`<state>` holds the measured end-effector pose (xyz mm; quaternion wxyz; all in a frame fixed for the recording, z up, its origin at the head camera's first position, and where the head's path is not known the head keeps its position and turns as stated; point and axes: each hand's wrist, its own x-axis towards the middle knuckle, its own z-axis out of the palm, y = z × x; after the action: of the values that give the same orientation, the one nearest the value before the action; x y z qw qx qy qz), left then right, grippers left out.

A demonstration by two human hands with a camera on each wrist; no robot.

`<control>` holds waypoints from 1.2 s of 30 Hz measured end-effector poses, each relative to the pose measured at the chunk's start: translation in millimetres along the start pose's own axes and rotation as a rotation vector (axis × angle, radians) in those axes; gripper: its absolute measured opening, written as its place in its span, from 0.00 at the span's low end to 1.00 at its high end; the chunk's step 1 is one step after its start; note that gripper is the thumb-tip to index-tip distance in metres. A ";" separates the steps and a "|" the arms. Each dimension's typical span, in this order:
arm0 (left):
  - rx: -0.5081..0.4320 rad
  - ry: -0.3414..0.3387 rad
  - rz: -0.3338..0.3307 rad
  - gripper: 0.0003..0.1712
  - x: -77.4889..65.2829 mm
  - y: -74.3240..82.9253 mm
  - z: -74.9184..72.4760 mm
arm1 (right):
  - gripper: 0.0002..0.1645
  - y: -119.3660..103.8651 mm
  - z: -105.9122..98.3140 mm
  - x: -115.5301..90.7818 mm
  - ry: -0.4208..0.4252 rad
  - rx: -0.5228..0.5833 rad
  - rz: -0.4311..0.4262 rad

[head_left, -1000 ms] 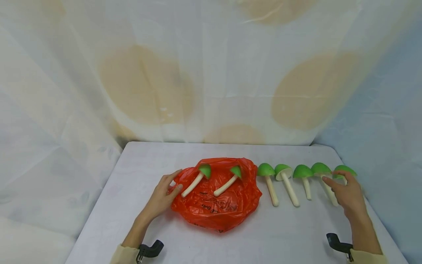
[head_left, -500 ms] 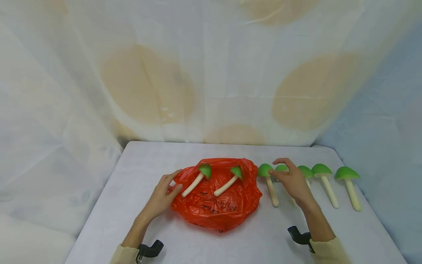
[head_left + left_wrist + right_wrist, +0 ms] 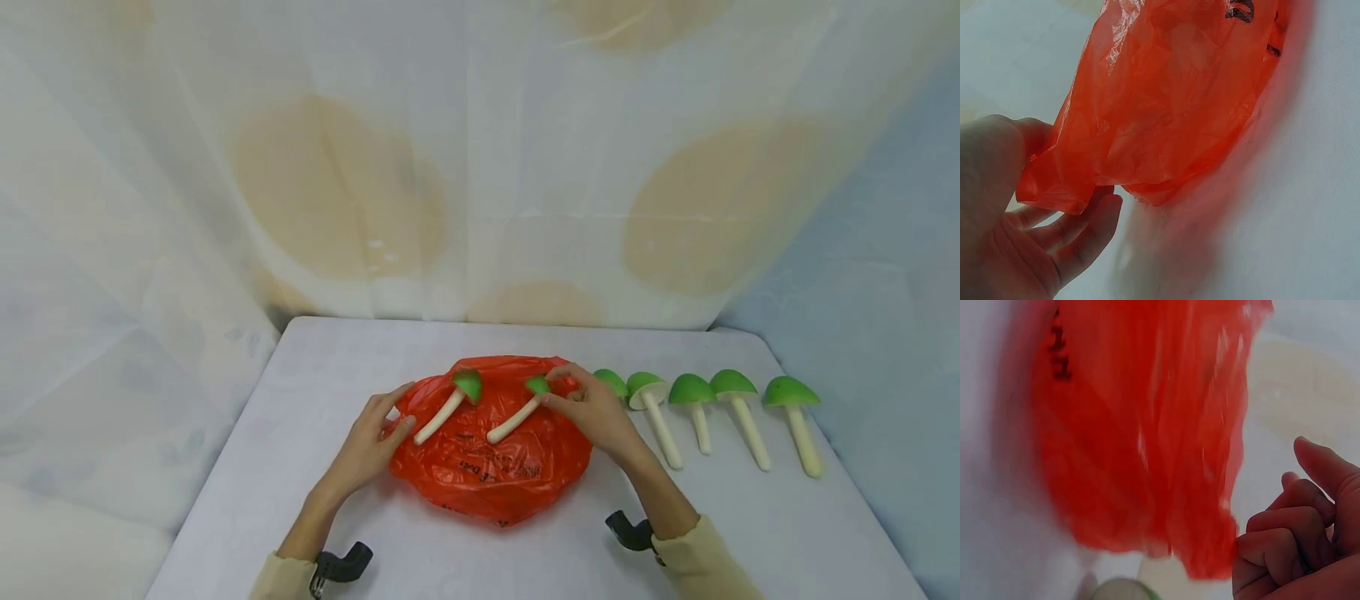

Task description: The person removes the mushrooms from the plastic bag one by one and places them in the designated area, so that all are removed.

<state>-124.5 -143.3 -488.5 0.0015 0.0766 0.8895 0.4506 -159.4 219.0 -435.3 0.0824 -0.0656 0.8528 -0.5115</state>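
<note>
A red plastic bag (image 3: 480, 483) with dark print lies on the table. On it lie two mushrooms with green caps and pale stems, a left mushroom (image 3: 446, 415) and a right mushroom (image 3: 510, 423). My left hand (image 3: 369, 437) pinches the bag's left edge, thumb on one side and fingers underneath in the left wrist view. Over the bag's right side is my right hand (image 3: 600, 417), thumb and forefinger spread around the right mushroom's cap. In the right wrist view that hand's (image 3: 1300, 531) other fingers are bent and hold nothing; no mushroom shows between thumb and fingers there.
Several more green-capped mushrooms (image 3: 701, 425) lie in a row right of the bag, the nearest partly hidden by my right hand. The white table (image 3: 450, 567) meets hanging cloth (image 3: 525, 167) at the back and sides.
My right hand has left the rightmost mushroom of the row and moved left, over the row, to the right mushroom on the bag. My left hand has stayed on the bag.
</note>
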 end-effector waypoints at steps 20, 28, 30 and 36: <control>-0.004 -0.010 0.005 0.33 2.4 2.0 1.4 | 0.22 -12.4 87.0 20.3 -0.176 -0.039 0.031; -0.001 -0.013 0.020 0.33 2.4 4.0 4.9 | 0.21 -8.6 75.8 13.5 -0.032 -0.212 0.118; -0.001 -0.007 0.017 0.33 2.4 4.1 5.1 | 0.21 -6.4 70.7 11.1 0.012 -0.270 0.130; -0.018 -0.022 0.005 0.33 2.6 1.3 8.6 | 0.20 4.3 64.5 5.4 0.062 -0.402 0.140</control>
<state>-126.3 -135.3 -492.5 0.0111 0.0836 0.8852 0.4574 -151.4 164.4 -469.3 0.0764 -0.0057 0.9423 -0.3259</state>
